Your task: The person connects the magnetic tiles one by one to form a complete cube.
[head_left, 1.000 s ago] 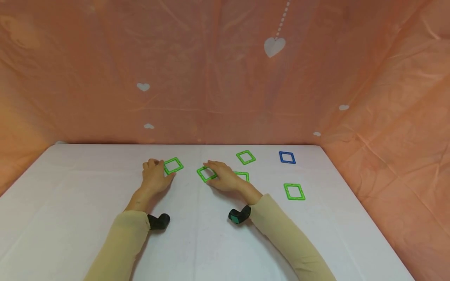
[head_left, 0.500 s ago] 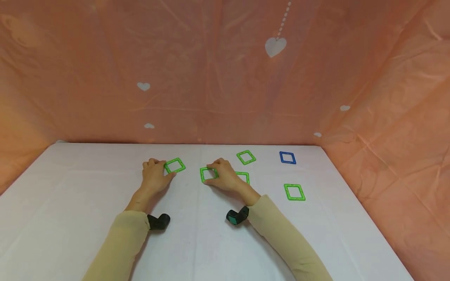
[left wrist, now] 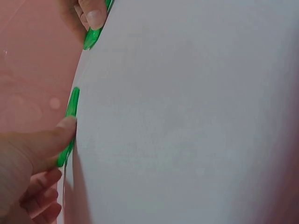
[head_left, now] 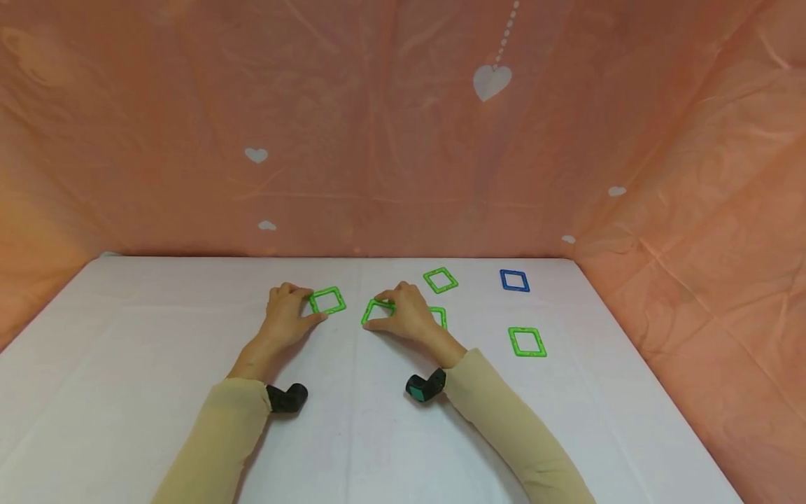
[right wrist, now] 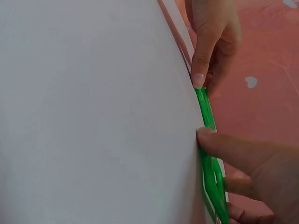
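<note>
In the head view my left hand (head_left: 290,318) pinches a green square magnetic tile (head_left: 341,298), an open frame, by its left side between thumb and fingers. My right hand (head_left: 408,315) holds a second green square tile (head_left: 367,312) by its right side, partly covering it. A small gap separates the two tiles. The left wrist view has my left thumb on the first green tile (left wrist: 71,109), seen nearly edge-on. In the right wrist view my right thumb and fingers hold the second green tile (right wrist: 212,182), which looks tilted.
Behind the right hand a green square tile (head_left: 443,318) lies partly hidden. Farther back is another green tile (head_left: 450,276); to the right lie a blue tile (head_left: 517,290) and a green one (head_left: 531,354). A pink curtain (head_left: 378,140) hangs beyond the white table (head_left: 352,434).
My left hand has shifted right with its green tile, narrowing the gap. The right hand has turned its tile and drawn it slightly right. The loose tiles stay put.
</note>
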